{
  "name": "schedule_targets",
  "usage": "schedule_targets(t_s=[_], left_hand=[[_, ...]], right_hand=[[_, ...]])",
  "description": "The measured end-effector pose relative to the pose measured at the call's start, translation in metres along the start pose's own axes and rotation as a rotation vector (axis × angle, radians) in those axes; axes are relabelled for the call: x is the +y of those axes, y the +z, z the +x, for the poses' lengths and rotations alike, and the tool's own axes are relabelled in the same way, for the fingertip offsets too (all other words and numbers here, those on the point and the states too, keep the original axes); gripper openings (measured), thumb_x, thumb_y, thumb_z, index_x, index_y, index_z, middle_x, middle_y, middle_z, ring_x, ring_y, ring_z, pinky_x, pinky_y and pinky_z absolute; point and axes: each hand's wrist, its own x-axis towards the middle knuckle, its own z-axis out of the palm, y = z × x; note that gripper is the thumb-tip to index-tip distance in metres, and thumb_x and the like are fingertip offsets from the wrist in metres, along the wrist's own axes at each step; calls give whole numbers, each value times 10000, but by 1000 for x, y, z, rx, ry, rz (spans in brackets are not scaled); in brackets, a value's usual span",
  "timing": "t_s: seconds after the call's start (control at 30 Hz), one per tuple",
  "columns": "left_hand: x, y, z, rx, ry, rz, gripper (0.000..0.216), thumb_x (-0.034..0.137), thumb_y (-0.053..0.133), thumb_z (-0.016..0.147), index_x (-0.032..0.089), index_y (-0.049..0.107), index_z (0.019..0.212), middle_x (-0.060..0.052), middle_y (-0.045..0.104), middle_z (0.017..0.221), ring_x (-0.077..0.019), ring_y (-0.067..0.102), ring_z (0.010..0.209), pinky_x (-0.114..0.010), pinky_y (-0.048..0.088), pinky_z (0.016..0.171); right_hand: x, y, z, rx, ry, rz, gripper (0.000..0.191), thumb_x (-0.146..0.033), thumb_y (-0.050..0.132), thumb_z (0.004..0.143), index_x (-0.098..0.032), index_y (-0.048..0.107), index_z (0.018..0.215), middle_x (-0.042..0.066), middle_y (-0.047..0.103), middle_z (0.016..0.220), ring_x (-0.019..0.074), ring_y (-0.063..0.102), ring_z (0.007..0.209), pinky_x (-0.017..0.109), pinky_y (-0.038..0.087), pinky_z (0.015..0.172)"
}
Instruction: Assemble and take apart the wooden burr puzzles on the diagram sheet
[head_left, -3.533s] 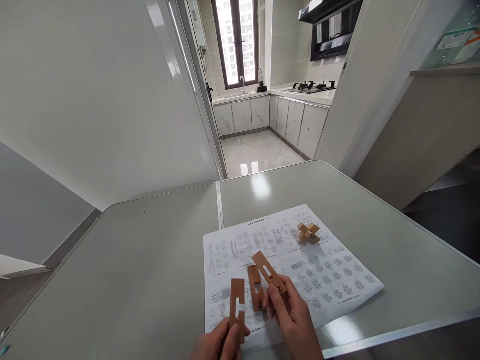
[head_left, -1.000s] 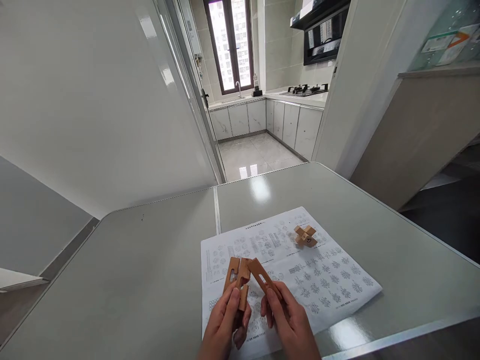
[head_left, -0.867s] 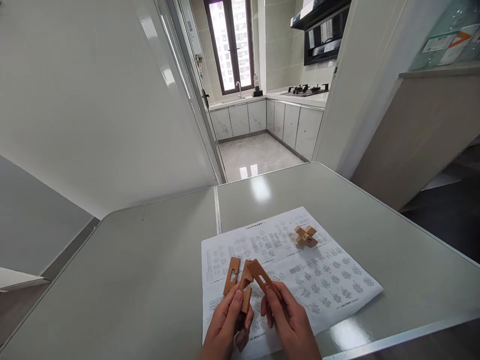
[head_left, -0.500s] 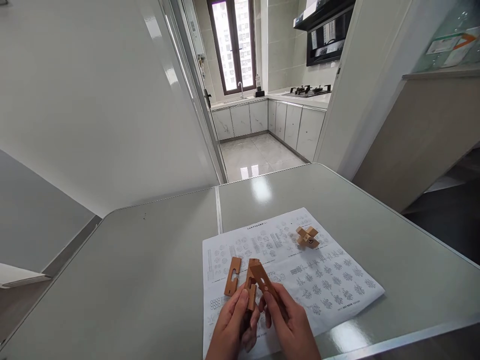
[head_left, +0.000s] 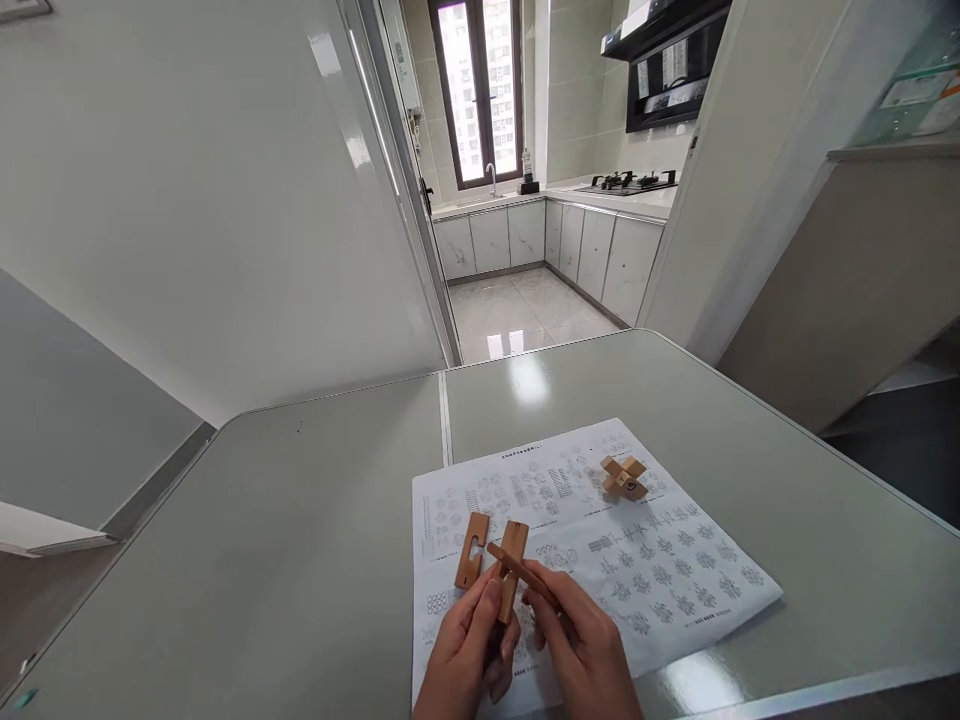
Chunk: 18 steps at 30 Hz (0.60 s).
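My left hand is closed on an upright brown wooden puzzle piece, gripping its lower part. In my right hand is a second wooden puzzle piece, seen on its narrow edge. It slants across the front of the left-hand piece, and the two seem to touch where they cross. A third, notched puzzle piece lies on the printed sheet just left of the held ones. My fingers hide the lower ends of both held pieces.
An assembled wooden burr puzzle sits at the sheet's right side. The sheet lies on a pale grey-green table with a seam across it. Beyond the far edge are a sliding door and a kitchen with a gas stove.
My right hand has turned its puzzle piece from a steep slant showing its slotted face to a flatter slant, edge-on, across the left-hand piece. The view has shifted slightly.
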Motion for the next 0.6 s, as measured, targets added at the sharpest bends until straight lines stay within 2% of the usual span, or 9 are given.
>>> schedule_targets(t_s=[0.17, 0.27, 0.43, 0.53, 0.6], left_hand=[[1, 2, -5, 23, -3, -21, 785, 749, 735, 766, 146, 628, 1259, 85, 454, 581, -37, 193, 423, -196, 225, 403], [-4, 0, -3, 24, -10, -21, 845, 764, 726, 760, 141, 608, 1317, 87, 456, 577, -35, 193, 412, -195, 227, 395], [-14, -4, 1, 45, -1, 19, 933, 784, 703, 765, 140, 550, 1422, 79, 483, 567, -46, 234, 398, -209, 238, 401], [-9, -2, -4, 100, 21, 40, 956, 780, 700, 775, 160, 501, 1475, 78, 480, 557, -58, 251, 411, -211, 229, 410], [-2, 1, -8, 130, 33, 50, 911, 737, 684, 828, 218, 428, 1532, 76, 497, 575, -61, 249, 425, -206, 224, 424]], right_hand=[[-4, 4, -2, 33, -1, -3, 459, -590, 552, 993, -211, 783, 1112, 28, 695, 752, 163, 591, 559, 237, 514, 540], [-7, 4, -2, 23, 44, 26, 444, -587, 579, 982, -212, 785, 1100, 16, 673, 707, 166, 584, 549, 244, 512, 545], [-12, 2, -1, 49, 67, 65, 479, -623, 601, 952, -203, 794, 1078, 34, 695, 750, 168, 571, 542, 260, 514, 550], [-14, 0, -1, 61, 126, 78, 497, -629, 608, 944, -196, 780, 1120, 31, 694, 759, 164, 573, 546, 261, 518, 563], [-15, -1, -1, 81, 168, 100, 503, -635, 613, 938, -192, 766, 1122, 30, 693, 772, 160, 569, 538, 263, 516, 562]])
